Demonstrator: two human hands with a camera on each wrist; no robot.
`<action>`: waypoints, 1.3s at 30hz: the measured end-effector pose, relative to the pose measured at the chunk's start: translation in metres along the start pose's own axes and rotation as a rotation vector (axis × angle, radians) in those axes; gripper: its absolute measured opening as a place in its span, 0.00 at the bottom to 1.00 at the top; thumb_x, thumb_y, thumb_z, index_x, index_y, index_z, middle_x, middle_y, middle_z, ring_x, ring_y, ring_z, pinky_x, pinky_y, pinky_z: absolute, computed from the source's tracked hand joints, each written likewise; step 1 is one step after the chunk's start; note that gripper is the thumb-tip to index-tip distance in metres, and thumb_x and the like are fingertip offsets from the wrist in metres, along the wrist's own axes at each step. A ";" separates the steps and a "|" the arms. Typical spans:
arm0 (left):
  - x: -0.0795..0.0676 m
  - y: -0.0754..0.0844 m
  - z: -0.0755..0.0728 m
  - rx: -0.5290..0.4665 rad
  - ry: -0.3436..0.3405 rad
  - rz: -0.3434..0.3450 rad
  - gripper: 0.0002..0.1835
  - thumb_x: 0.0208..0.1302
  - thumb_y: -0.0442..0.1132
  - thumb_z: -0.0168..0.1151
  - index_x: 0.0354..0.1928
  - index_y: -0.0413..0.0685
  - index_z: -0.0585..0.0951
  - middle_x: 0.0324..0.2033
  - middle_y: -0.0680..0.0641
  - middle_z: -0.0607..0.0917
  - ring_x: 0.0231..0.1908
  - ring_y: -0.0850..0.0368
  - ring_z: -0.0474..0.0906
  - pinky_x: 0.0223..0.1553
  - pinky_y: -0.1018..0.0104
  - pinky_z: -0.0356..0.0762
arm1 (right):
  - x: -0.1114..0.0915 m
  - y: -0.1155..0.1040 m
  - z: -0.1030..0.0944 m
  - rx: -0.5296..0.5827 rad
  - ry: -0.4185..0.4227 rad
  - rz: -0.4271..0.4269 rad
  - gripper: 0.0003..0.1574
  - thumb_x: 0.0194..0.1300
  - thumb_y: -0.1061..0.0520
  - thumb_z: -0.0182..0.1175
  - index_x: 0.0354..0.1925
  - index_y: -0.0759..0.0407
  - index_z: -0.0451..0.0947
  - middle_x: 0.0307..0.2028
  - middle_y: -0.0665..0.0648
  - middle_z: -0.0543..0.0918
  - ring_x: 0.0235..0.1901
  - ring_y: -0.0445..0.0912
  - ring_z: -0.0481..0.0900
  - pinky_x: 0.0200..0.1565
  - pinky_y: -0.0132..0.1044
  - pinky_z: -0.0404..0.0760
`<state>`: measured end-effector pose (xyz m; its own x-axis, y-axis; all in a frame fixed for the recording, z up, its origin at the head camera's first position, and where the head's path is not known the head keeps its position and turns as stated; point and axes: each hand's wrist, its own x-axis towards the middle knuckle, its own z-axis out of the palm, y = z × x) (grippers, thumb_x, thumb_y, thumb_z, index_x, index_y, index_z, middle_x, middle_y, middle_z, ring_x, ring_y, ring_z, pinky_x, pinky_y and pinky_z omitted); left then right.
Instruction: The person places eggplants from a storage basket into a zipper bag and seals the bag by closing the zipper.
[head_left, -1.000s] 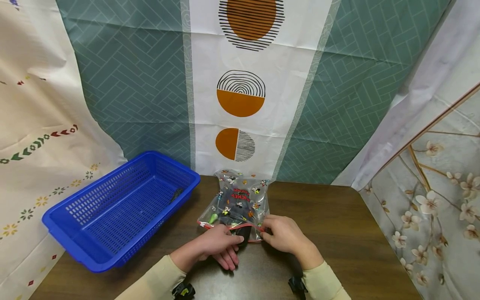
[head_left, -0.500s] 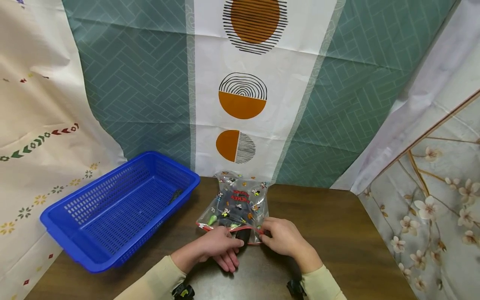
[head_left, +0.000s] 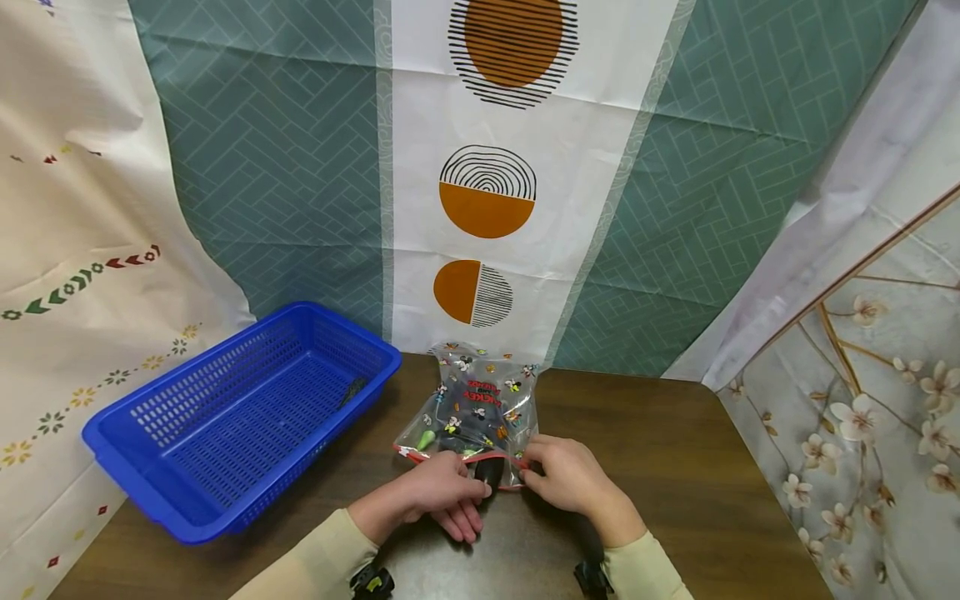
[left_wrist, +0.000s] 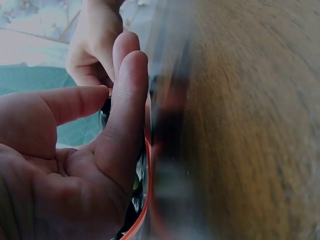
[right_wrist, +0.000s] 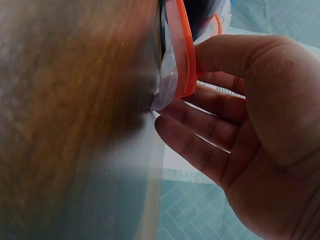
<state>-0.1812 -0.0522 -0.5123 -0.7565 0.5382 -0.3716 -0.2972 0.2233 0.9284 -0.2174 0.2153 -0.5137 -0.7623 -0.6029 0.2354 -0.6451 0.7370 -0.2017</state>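
Note:
A clear zip bag [head_left: 480, 404] with printed cartoon figures lies on the table, its red-edged mouth towards me. Dark contents and a small green item [head_left: 426, 439] show through the plastic. At the mouth, my left hand [head_left: 446, 492] holds a smooth black rounded object [head_left: 490, 471] by its near end, under the thumb; its far part is hidden in the bag. My right hand [head_left: 566, 475] pinches the right end of the mouth. In the right wrist view, thumb and fingers grip the red zip strip [right_wrist: 184, 55], while the lower fingers stay loosely extended.
To the left stands a blue plastic basket [head_left: 187, 518] with perforated walls, holding a small dark item [head_left: 352, 389] at its right end. Patterned cloths [head_left: 637, 275] hang right behind the brown wooden table [head_left: 660, 450] and along both sides.
My left hand has shifted slightly right with the black object. The red edge now arches a little more over it. My right hand keeps its grip on the bag; the head view has tilted slightly.

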 end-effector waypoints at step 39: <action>0.017 0.008 0.008 0.043 0.054 -0.017 0.21 0.86 0.42 0.55 0.40 0.28 0.83 0.29 0.32 0.91 0.25 0.44 0.92 0.25 0.54 0.90 | 0.000 0.001 -0.002 0.017 -0.036 0.015 0.15 0.68 0.54 0.76 0.30 0.42 0.79 0.29 0.40 0.72 0.26 0.37 0.68 0.29 0.36 0.71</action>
<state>-0.1917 -0.0354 -0.5111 -0.7825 0.4894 -0.3849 -0.2857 0.2669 0.9204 -0.2182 0.2169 -0.5120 -0.7734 -0.6023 0.1980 -0.6338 0.7410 -0.2216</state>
